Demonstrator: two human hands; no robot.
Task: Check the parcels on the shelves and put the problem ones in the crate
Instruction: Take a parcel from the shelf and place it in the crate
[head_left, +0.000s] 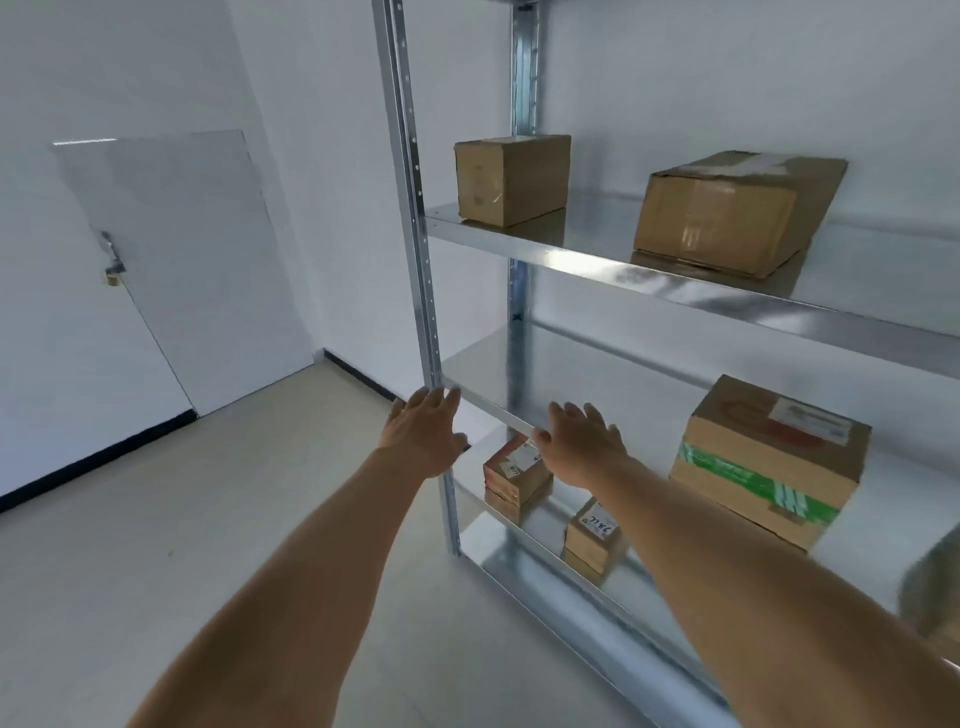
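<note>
The parcels sit on three levels of the rack: a small box (511, 179) and a bigger, taped box (727, 208) on the upper shelf (597, 260), a green-taped box (769, 462) on the middle shelf (498, 410), and two little labelled boxes — one (514, 475) near the post, one (592, 535) further right — on the lower shelf. No crate shows anywhere, so you have to turn to find it once you pick something.

Your left hand (423, 434) and right hand (584, 447) both reach toward the front edge of the middle shelf, fingers spread and straight, each grip apart and holding nothing. Whether they touch the metal edge is hard to tell.

The risks from here, as I judge them: the bigger box on the upper shelf looks skewed and its top crumpled — pull it one-handed and it may tip off the front. Your right forearm crosses in front of the lower shelf; swing it carelessly and you may knock the little boxes. The view is blurred at the right edge, so a parcel there could go unchecked.
</note>
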